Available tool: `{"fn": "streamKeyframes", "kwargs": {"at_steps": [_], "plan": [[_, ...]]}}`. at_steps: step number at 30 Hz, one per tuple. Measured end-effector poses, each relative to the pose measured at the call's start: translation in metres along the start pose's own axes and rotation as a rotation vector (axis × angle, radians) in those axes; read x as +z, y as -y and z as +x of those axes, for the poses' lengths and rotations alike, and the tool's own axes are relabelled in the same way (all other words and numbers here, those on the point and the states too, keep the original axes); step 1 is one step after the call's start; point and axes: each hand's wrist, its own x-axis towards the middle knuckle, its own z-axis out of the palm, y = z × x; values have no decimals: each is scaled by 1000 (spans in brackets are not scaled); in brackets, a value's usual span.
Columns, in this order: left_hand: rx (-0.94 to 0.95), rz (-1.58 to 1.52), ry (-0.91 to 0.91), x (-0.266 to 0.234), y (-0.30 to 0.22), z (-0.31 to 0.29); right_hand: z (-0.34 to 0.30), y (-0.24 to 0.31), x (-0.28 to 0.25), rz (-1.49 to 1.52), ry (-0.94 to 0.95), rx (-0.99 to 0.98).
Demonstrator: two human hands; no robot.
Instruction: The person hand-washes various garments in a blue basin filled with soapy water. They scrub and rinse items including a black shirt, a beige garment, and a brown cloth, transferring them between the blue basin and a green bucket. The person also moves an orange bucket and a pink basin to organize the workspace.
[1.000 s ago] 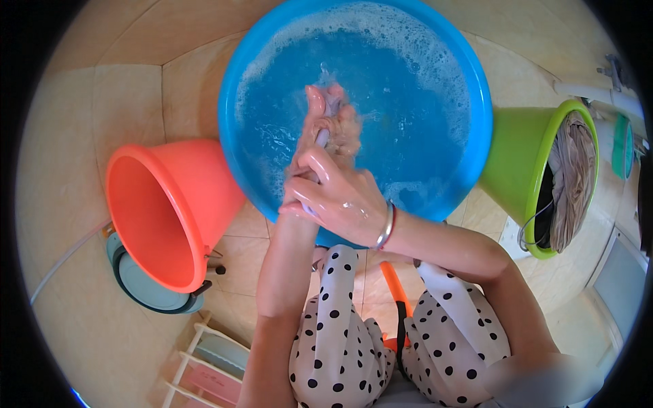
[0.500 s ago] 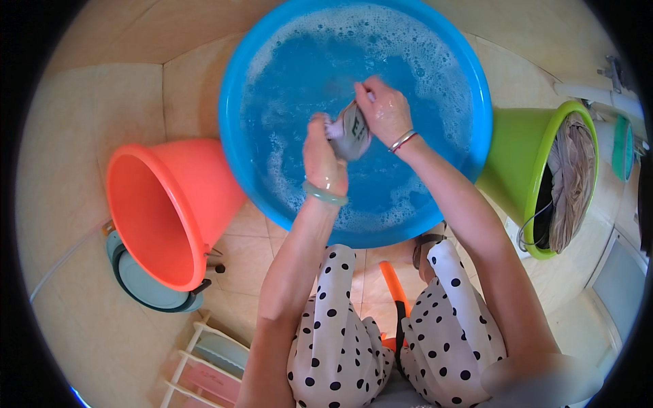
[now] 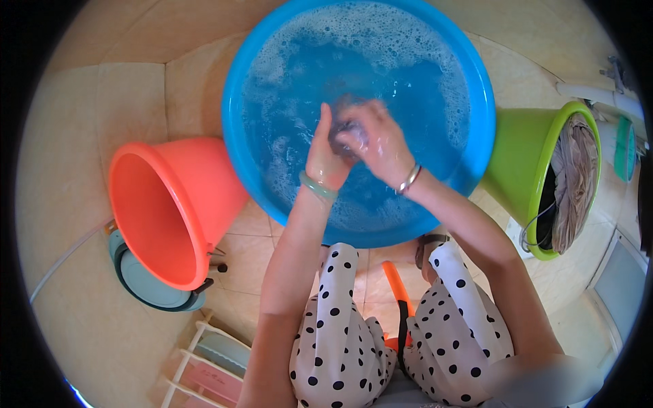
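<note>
A wide blue tub [image 3: 232, 129] of foamy water stands in front of me. Low over the water, both hands meet around a small, wet grey cloth [image 3: 349, 139], mostly covered by my fingers. My left hand [image 3: 326, 158] cups it from the left with its thumb pointing up; a pale green bangle circles that wrist. From the right, my right hand [image 3: 383, 146] is curled over the cloth, its fingers smeared by motion. A silver bracelet is on the right wrist.
An orange-red bucket [image 3: 228, 170] leans open on the left, above a grey-green folding basin [image 3: 149, 275]. To the right, a green bucket [image 3: 510, 146] holds brown cloth [image 3: 575, 183]. A white rack [image 3: 197, 357] stands lower left. An orange-and-black handle [image 3: 396, 282] lies between my knees.
The grey cloth, earlier spread between my hands with dark lettering showing, is now bunched between them. My right hand has come down and left over it, close against my left hand.
</note>
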Motion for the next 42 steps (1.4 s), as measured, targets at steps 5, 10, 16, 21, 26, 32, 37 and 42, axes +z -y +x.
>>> {"fn": "streamKeyframes", "kwargs": {"at_steps": [5,10,16,21,26,32,37,42], "plan": [[84,14,114,40,-18,-24,-30,81,-18,80,287,-186],[44,-16,-41,61,-19,-34,-20,103,-15,-64,183,-303],[239,-221,238,41,-1,-24,8,87,-2,-182,-122,-394],[286,50,-346,46,19,-20,33,12,-7,-91,-114,-58],[340,230,-334,29,8,-15,21,-57,-6,-260,-71,282],[265,148,-220,-2,11,-2,-13,-100,9,-446,70,172],[-32,36,101,-11,2,3,3,-21,5,-201,-23,282],[-72,-28,133,19,-10,-3,-22,70,-12,-37,190,-230]]}}
